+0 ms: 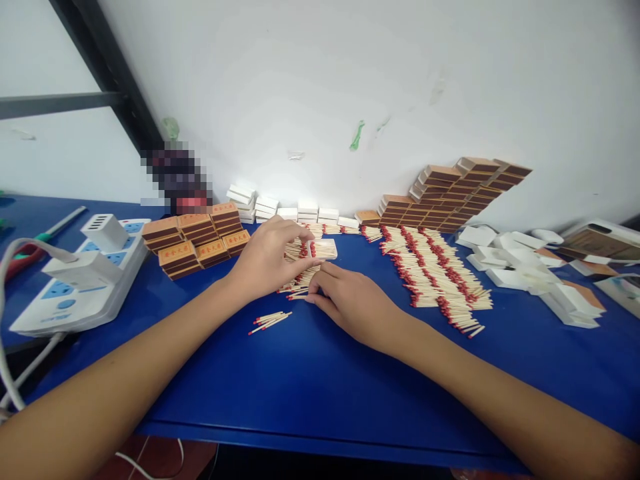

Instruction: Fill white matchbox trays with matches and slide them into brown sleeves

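Note:
A small white matchbox tray (324, 249) with red-headed matches in it is held between the thumb and fingers of my left hand (270, 257). Below and around it lies a loose pile of matches (299, 283), partly covered by both hands. My right hand (353, 303) is just in front of the tray, its fingers curled and closed at the right edge of the pile; what is between the fingertips is hidden. Nearer me, a few separate matches (270, 321) lie on the blue table (300, 380).
Matchboxes (200, 243) are stacked at left, with a taller matchbox stack (450, 197) against the wall. White trays (267, 205) line the back. Rows of matches (433, 270) spread at right, beside scattered white trays (525, 260). A power strip (95, 293) with cables sits left.

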A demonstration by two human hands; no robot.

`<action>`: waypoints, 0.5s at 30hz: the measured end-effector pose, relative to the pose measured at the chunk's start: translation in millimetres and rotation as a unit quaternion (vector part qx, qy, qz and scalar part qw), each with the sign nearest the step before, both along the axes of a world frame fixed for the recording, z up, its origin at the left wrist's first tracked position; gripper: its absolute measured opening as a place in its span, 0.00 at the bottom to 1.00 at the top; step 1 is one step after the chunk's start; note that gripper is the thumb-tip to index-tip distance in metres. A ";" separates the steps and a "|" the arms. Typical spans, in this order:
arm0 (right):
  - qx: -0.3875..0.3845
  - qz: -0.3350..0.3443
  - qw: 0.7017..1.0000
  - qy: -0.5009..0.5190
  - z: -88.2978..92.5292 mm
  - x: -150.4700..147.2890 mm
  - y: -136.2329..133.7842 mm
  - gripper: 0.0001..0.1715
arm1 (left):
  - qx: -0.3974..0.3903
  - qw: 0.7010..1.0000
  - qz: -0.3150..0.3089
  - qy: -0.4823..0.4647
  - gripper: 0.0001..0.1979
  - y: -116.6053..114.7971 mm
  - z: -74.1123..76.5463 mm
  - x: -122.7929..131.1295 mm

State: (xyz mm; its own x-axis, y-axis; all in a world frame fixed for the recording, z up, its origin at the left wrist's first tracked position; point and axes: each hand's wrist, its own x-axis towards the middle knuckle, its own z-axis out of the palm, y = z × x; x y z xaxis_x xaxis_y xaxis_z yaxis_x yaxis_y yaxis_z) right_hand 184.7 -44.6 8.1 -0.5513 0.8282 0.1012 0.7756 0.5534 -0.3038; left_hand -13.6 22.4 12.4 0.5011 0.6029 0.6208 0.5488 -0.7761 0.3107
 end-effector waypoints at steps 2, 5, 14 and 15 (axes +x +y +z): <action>-0.005 -0.007 1.000 -0.020 0.2 -0.3 -0.1 0.05 | 0.000 1.000 0.001 0.004 0.15 0.3 0.0 -0.4; 0.008 -0.007 0.999 -0.045 -0.6 2.2 0.3 0.05 | 0.001 1.000 0.007 0.016 0.14 1.4 -0.3 -1.2; 0.044 -0.001 0.995 -0.085 19.8 28.9 2.6 0.08 | 0.009 0.999 0.004 0.033 0.14 4.5 -2.7 -3.2; 0.045 0.005 0.996 -0.075 23.1 33.5 3.8 0.08 | 0.010 0.999 0.003 0.034 0.14 4.6 -3.0 -3.1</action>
State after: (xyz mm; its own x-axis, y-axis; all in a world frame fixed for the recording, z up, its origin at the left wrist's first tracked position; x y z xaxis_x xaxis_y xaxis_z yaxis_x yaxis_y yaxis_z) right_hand 218.2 -40.8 31.2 -0.5734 0.8142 0.0913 0.8032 0.5806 -0.1333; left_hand -16.7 26.9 9.4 0.5378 0.5945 0.5978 0.5733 -0.7778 0.2578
